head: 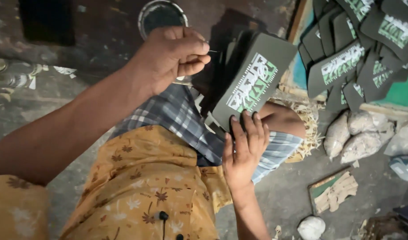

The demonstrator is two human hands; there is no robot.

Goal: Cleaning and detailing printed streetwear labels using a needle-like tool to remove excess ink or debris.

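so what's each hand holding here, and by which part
The right hand steadies the dark printed panel by its lower edge. The left hand pinches something thin at its fingertips, possibly a needle or thread; too small to tell.

dark printed panel (252, 84) centre, pale filled bags (359, 135) right on floor
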